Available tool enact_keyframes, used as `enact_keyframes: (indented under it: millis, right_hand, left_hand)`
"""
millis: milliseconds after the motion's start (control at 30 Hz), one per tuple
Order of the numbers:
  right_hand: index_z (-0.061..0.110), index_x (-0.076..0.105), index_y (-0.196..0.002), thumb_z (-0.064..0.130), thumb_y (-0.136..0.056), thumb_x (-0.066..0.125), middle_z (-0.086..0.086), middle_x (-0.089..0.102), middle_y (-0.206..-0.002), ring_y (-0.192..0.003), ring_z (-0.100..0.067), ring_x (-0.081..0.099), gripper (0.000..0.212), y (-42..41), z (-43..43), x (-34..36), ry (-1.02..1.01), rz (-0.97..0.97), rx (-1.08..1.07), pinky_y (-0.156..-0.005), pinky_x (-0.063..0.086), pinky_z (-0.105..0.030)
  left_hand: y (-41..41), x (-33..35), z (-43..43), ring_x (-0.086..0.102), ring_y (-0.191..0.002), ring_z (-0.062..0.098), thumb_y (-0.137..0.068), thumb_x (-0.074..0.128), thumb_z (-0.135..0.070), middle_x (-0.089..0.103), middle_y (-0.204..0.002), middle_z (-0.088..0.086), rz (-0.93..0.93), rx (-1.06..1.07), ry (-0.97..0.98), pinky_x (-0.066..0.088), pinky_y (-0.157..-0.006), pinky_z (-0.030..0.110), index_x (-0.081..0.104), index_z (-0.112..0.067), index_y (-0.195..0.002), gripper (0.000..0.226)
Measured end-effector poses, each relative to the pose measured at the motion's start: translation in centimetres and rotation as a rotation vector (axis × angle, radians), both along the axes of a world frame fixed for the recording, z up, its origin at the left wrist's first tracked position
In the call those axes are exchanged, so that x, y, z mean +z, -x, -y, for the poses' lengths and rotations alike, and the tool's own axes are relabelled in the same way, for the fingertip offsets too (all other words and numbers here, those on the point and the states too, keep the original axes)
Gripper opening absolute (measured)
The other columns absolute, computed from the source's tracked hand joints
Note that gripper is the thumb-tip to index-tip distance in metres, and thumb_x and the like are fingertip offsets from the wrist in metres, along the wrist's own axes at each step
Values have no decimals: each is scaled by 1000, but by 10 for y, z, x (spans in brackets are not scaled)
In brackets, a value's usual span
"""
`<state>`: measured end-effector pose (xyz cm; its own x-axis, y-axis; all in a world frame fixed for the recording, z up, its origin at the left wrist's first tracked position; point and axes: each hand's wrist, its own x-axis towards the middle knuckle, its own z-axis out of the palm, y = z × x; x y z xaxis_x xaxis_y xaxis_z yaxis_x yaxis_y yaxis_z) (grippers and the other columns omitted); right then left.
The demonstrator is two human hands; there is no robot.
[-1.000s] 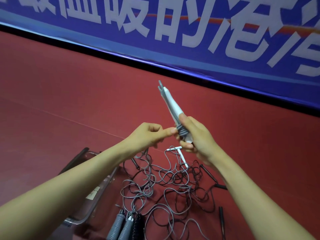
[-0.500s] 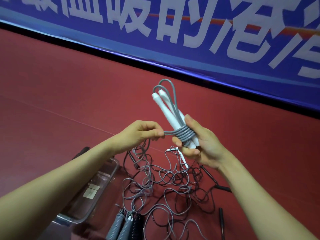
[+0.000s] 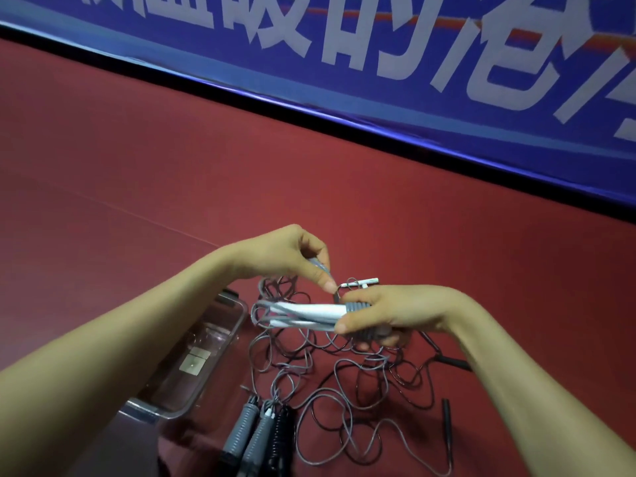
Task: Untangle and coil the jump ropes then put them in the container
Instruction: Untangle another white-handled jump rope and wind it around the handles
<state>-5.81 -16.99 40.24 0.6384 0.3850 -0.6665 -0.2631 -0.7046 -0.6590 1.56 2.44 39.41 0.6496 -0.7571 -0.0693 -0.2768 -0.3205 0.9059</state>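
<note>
My right hand grips a coiled jump rope with white handles, lying level and pointing left, its grey cord wound tight round the handles beside my fingers. Just above it, my left hand pinches the loose grey cord end between thumb and fingertips. A clear plastic container lies on the red floor under my left forearm. Below my hands sprawls a tangle of grey and dark ropes.
Two grey ribbed handles and a black one lie at the bottom centre. Thin black handles rest to the right. A white T-shaped piece sits behind my hands. A blue banner borders the red floor.
The coiled rope has swung from upright down to level, pointing left. Both hands dropped lower over the tangle, and my left hand moved above the bundle with the cord end.
</note>
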Motion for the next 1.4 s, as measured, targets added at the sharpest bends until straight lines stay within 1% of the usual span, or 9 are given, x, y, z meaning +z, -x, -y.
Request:
enact_keyframes:
  millis: [133, 200, 300, 533, 600, 767, 967, 1167, 1400]
  right_hand:
    - [23, 49, -121, 42, -91, 56, -4, 62, -102, -81, -22, 58, 36, -4, 0, -8, 626, 485, 91, -66, 40, -29]
    - [22, 42, -125, 42, -94, 50, -9, 61, -114, -98, -33, 60, 37, -4, 2, -9, 813, 718, -28, -73, 39, -35]
    - [15, 36, -126, 43, -97, 47, -10, 59, -120, -102, -39, 60, 42, -6, 3, -8, 835, 956, -156, -75, 43, -40]
    - [13, 40, -124, 46, -97, 45, -8, 59, -117, -92, -40, 63, 43, -5, 7, -3, 725, 1205, -281, -63, 34, -35]
    - [14, 40, -122, 43, -96, 49, -7, 59, -115, -90, -40, 62, 40, -5, 7, -3, 637, 1213, -335, -63, 33, -34]
    - [16, 40, -118, 45, -93, 55, -6, 59, -113, -94, -35, 61, 42, -9, 5, -2, 501, 1156, -473, -67, 33, -33]
    - [17, 42, -117, 39, -89, 64, 0, 57, -101, -81, -26, 53, 42, -9, 6, 4, 354, 1121, -563, -65, 30, -32]
    - [27, 49, -99, 37, -58, 89, 8, 56, -81, -68, -12, 53, 59, -7, 6, 4, -117, 840, -533, -65, 50, -36]
    - [10, 48, -92, 56, -75, 56, -7, 54, -66, -34, -7, 25, 49, -9, 0, 8, -652, 541, -707, -35, 16, -11]
  left_hand:
    - [9, -4, 9, 47, -54, 10, -85, 72, -32, 61, -62, 1, 84, 51, -125, 38, -56, 25, 70, -10, -82, 22]
    - [15, -11, 19, 47, -48, 13, -92, 64, -25, 62, -64, -1, -119, 105, -26, 37, -50, 28, 61, -8, -91, 17]
    - [19, -13, 26, 43, -45, 8, -96, 56, -21, 63, -68, 1, -517, 154, 64, 35, -46, 21, 57, -5, -103, 18]
    - [16, -1, 26, 56, -60, 7, -83, 60, -28, 60, -69, -2, -721, 171, 252, 52, -66, 23, 71, -8, -93, 25]
    - [19, -2, 28, 64, -61, 9, -79, 67, -23, 66, -69, 1, -574, 231, 264, 53, -65, 24, 71, -4, -92, 23]
    - [29, -5, 33, 48, -43, 4, -93, 63, -24, 59, -55, -9, 314, 473, 179, 36, -48, 15, 67, -14, -79, 17]
    - [26, -5, 38, 34, -53, 7, -90, 58, -35, 56, -66, -3, -385, 344, 411, 27, -53, 21, 71, -8, -95, 31]
    - [17, -13, 33, 42, -53, 7, -71, 71, -26, 59, -59, -6, -228, 359, 417, 36, -55, 17, 65, -8, -80, 21]
    - [17, -12, 33, 29, -43, 12, -68, 63, -58, 33, -48, -1, -164, 285, 250, 28, -45, 21, 52, -12, -59, 48]
